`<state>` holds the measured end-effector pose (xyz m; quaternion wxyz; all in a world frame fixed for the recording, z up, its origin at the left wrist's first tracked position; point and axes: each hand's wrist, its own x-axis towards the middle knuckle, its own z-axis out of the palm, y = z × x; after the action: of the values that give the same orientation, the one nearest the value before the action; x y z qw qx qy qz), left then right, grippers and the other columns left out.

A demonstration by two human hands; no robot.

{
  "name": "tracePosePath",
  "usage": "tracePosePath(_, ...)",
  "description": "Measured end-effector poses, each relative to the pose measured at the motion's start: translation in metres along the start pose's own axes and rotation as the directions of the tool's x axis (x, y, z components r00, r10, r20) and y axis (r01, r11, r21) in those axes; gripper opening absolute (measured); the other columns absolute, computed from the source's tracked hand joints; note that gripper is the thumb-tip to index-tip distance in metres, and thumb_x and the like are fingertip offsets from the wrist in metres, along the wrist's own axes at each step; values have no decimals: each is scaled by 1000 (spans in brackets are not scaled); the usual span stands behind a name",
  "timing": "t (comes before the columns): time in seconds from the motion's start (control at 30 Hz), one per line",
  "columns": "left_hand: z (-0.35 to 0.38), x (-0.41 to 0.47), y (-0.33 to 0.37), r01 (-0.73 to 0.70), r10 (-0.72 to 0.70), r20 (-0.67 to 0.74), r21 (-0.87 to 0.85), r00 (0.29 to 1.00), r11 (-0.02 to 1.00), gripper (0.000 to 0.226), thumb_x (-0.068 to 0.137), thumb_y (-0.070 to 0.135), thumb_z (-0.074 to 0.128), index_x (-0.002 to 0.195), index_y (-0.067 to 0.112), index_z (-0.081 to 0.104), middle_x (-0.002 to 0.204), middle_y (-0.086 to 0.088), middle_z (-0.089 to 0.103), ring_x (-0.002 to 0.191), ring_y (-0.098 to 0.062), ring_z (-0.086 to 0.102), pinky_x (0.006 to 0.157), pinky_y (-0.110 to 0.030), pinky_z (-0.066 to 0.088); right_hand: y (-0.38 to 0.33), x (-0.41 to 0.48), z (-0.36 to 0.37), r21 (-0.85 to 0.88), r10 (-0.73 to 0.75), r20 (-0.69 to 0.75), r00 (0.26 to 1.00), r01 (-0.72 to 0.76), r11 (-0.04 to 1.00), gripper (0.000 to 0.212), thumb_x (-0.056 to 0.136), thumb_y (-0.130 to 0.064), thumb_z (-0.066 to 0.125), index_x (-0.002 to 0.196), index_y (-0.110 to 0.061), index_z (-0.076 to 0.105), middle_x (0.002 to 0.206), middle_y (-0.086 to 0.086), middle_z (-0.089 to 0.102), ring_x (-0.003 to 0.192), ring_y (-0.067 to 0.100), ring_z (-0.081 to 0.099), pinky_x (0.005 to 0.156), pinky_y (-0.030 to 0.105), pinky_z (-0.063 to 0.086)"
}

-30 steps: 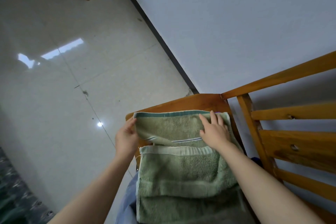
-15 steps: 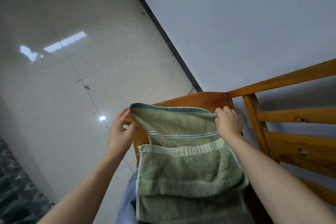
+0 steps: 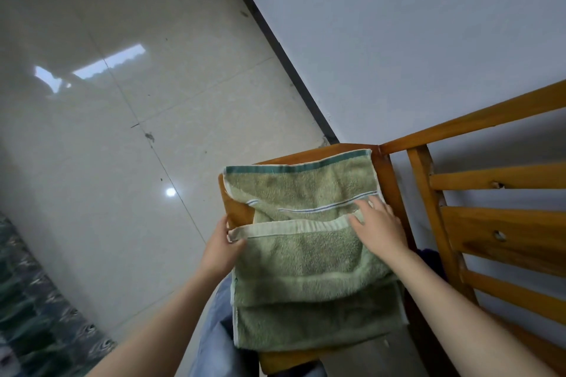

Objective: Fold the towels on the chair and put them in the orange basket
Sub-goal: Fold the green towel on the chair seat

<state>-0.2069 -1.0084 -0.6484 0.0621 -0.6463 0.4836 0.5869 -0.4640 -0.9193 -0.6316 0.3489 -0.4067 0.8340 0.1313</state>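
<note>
The green terry towel lies part-folded on the wooden chair. The left hand pinches its pale hem at the left corner, while the right hand presses flat, fingers straight. The towel looks soft, light and limp, so it is probably best gripped at the corners.

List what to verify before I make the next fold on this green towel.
1. Left hand grip on the pale hem corner: ok, thumb and fingers pinch it.
2. Right hand pinning the green towel: ok, flat, fingers straight.
3. Layers lined up: not ok, bare wooden chair seat shows between them on the left.
4. Towel supported: ok, it lies on the seat.
5. Orange basket within reach: cannot tell, out of view.
</note>
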Motion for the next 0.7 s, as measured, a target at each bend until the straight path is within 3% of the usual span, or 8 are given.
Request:
tracePosePath(0.07,2,-5,-9,60,-60,-13,14,998,998,55,90,12,56,140,15,34,126,-13,53,111,-28,54,88,-38,48,8,-14,7,82,42,-15,999,-41,996,50,95,-37,45,141,-18,35,149,9,27,130,28,37,98,38,40)
tracePosePath(0.17,6,-8,-16,93,-93,-42,2,995,996,49,89,10,56,136,12,39,86,-8,59,76,-17,56,60,-25,47,11,-24,10,342,173,-34,984,-151,928,61,91,-18,58,144,-16,29,144,14,32,118,30,50,89,36,47)
tracePosePath(0.23,8,-9,-15,130,-134,-68,-57,989,990,38,89,11,57,125,11,47,83,-8,59,68,-14,53,53,-23,42,11,-25,7,474,238,-59,969,-182,861,61,89,-7,58,143,-14,32,143,13,39,121,31,49,90,34,45)
tracePosePath(0.33,12,-5,-16,143,-142,-105,-3,984,990,18,87,18,61,102,10,57,100,-19,63,72,-21,53,56,-28,42,12,-27,2,633,277,-100,956,-153,759,53,88,-2,58,137,-11,42,140,10,47,123,28,50,93,34,46)
tracePosePath(0.4,14,-5,-17,112,-112,-118,-5,987,994,16,88,23,60,95,9,60,97,-17,63,82,-28,58,62,-29,42,14,-36,-4,676,272,-140,952,-109,729,51,86,-4,62,134,-12,46,132,11,55,117,28,55,95,43,48)
tracePosePath(0.57,1,-33,-19,-2,-36,-139,-261,990,965,20,97,23,42,92,6,52,85,-8,53,77,-19,51,64,-28,44,24,-75,-24,830,338,-176,924,-45,556,63,86,-3,62,142,-12,34,119,13,63,108,25,60,92,40,49)
tracePosePath(0.63,-10,-49,-26,2,-40,-112,-323,993,946,20,98,20,38,87,11,51,85,-8,51,79,-20,50,65,-31,43,31,-93,-26,839,367,-195,910,-39,543,55,86,-4,62,137,-9,43,122,15,61,109,27,60,92,41,49)
tracePosePath(0.7,-20,-66,-33,16,-43,-60,-390,997,921,20,98,19,38,82,14,50,82,-9,50,75,-21,48,63,-33,41,37,-107,-22,797,368,-198,909,-69,600,38,86,-5,62,123,-5,55,113,15,63,104,28,60,83,36,50)
